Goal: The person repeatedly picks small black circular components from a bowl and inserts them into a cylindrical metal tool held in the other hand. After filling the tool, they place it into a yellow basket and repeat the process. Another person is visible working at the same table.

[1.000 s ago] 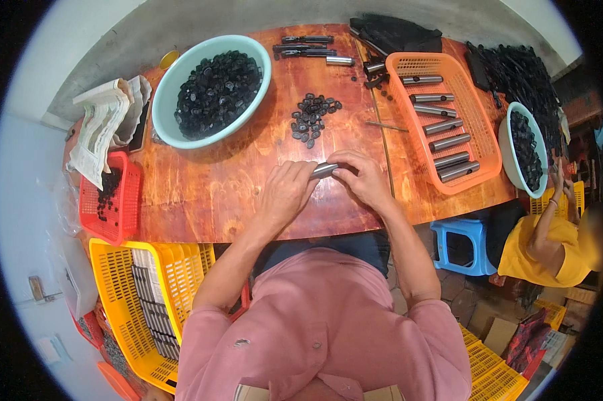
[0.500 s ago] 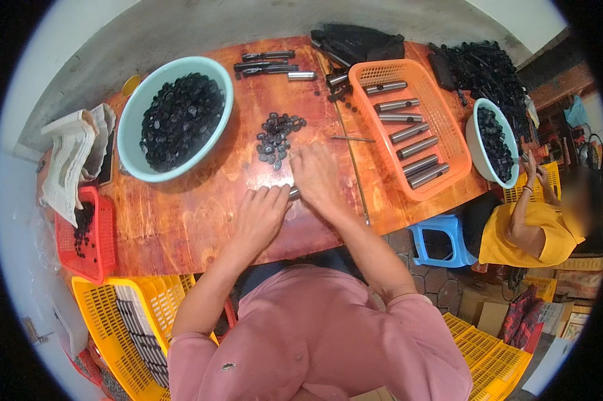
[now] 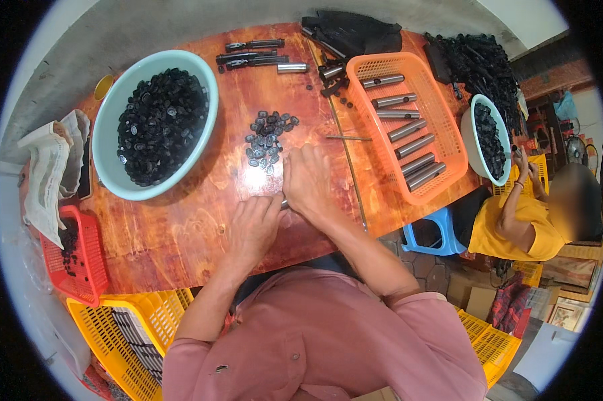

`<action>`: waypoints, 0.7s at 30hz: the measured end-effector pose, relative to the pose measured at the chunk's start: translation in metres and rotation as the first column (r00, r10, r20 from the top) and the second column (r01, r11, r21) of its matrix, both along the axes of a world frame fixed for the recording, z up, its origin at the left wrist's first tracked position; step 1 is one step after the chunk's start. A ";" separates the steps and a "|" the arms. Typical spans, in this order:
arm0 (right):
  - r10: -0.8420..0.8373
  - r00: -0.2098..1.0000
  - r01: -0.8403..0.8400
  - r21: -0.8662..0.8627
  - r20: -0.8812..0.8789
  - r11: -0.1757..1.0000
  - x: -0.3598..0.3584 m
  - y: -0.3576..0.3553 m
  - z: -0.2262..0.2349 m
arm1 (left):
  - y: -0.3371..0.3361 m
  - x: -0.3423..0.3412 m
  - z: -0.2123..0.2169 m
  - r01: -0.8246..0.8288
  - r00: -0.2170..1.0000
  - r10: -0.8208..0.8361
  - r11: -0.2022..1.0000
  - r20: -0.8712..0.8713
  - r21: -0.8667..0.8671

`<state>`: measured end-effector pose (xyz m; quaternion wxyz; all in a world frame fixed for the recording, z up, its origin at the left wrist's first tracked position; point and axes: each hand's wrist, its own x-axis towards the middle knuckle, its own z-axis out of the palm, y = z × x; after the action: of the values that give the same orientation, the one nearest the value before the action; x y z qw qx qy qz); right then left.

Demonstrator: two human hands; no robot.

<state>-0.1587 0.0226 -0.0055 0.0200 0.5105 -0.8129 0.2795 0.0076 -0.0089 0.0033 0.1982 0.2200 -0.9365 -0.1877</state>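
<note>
My left hand is closed round a short silver metal tube, of which only a bit shows between my two hands. Against the tube's right side rests my right hand, its fingers curled together and pointing away from me. Whatever those fingers pinch is hidden. Just beyond them lies a loose pile of small black oval plastic pieces, some showing a grey face.
A pale blue basin of black pieces stands at left, a red basket nearer. At right an orange basket holds several metal tubes; a thin rod lies beside it. Past a second basin sits a person in yellow.
The whole view has shifted slightly, moving the table things leftward in the picture. My hands stay together at the tube, with little visible change in their grip.
</note>
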 end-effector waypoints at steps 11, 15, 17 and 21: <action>0.009 1.000 -0.009 0.007 0.024 1.000 -0.003 0.001 -0.012 | 0.004 -0.001 -0.004 -0.023 0.999 0.020 0.996 -0.036 -0.090; -0.032 0.998 0.029 0.054 0.061 0.998 -0.005 -0.004 -0.005 | -0.001 -0.003 0.006 -0.010 0.998 0.004 0.996 -0.064 -0.084; -0.057 0.995 0.048 0.101 0.086 0.994 -0.003 -0.007 0.000 | -0.001 -0.003 0.006 -0.008 0.996 0.001 0.997 -0.087 -0.083; -0.066 0.995 0.061 0.069 0.073 0.996 0.001 -0.008 -0.002 | -0.003 -0.001 0.006 0.020 0.999 -0.023 0.990 -0.023 -0.139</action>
<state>-0.1579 0.0142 -0.0080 -0.0186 0.4738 -0.8378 0.2705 0.0062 -0.0114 0.0088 0.2224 0.1932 -0.9472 -0.1269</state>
